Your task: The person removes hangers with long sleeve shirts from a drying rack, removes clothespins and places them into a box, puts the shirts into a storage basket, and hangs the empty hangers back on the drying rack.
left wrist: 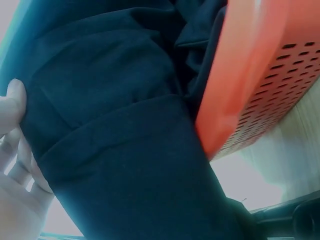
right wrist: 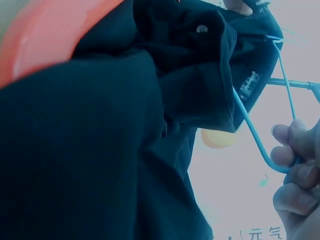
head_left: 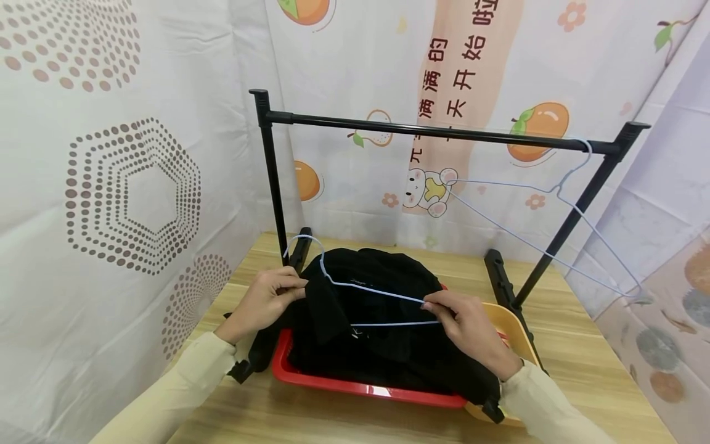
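- On the wooden surface (head_left: 582,370) a red basket (head_left: 355,385) holds a heap of black garment (head_left: 377,333), and a light-blue wire hanger (head_left: 383,302) lies across the top of that heap.
- Its long axis runs roughly left to right across the head view; the hook (head_left: 302,243) arches up at the left end, toward the left post of the rack, while the shoulder end points right.
- The left hand (head_left: 266,302) pinches a fold of the black cloth just beside the hanger's neck, its grip narrow, thumb and fingers closed on the fabric. From the left wrist view a thumb (left wrist: 12,102) presses against the dark cloth, with the perforated red wall of the basket close by.
- The right hand (head_left: 468,330) holds the hanger's right corner, where the upper wire and the bottom bar meet; its grip is closed round the wire. In the right wrist view the fingers (right wrist: 290,155) curl round the bend of the blue wire, with the garment's collar and label just beside it.
- Both forearms wear pale cream sleeves (head_left: 183,382).
- Behind the basket stands a black clothes rack (head_left: 438,129) with its rail level from left to right.
- A second light-blue hanger (head_left: 554,213) hangs from the right end of that rail, tilted, its long side sloping down to the right.
- A yellowish tray (head_left: 513,330) shows from under the basket's right side.
- Printed curtains (head_left: 133,185) with dotted hexagons and orange fruit close the space on the left and behind.
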Action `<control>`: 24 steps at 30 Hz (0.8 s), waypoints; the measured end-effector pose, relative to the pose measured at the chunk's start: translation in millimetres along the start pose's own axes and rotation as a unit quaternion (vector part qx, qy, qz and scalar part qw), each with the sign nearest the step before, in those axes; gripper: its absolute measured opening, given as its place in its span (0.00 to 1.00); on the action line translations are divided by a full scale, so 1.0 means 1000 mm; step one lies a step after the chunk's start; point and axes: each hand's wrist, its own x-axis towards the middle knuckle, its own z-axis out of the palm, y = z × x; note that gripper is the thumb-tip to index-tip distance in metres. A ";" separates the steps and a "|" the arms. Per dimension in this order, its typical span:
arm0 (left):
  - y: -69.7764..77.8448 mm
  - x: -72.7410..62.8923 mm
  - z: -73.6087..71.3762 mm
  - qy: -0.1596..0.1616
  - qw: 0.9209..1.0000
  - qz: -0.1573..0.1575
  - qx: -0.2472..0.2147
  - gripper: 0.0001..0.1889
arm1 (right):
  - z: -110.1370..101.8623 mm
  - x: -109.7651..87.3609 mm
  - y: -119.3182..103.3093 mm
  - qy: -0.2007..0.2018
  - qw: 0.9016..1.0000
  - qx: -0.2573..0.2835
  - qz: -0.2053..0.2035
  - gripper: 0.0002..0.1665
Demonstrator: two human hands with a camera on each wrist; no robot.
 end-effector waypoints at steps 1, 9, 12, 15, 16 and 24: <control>0.000 -0.001 0.000 0.000 1.000 -0.002 -0.003 0.10 | -0.001 -0.001 0.000 0.003 1.000 -0.002 0.000 0.09; 0.000 -0.005 -0.002 -0.002 1.000 -0.018 -0.020 0.08 | -0.013 -0.008 0.006 0.028 0.999 -0.028 0.011 0.14; -0.002 -0.007 -0.002 -0.004 1.000 -0.019 -0.017 0.08 | -0.018 -0.011 0.009 0.030 0.999 -0.037 0.018 0.13; -0.003 -0.010 -0.003 -0.005 1.000 -0.020 -0.011 0.08 | -0.023 -0.015 0.011 0.030 0.998 -0.049 0.026 0.13; -0.004 -0.011 -0.003 -0.005 1.000 -0.021 -0.009 0.08 | -0.025 -0.016 0.012 0.031 0.998 -0.053 0.027 0.13; -0.009 -0.018 -0.006 0.008 1.000 -0.017 0.021 0.08 | -0.033 -0.020 0.016 0.062 0.997 -0.053 0.008 0.16</control>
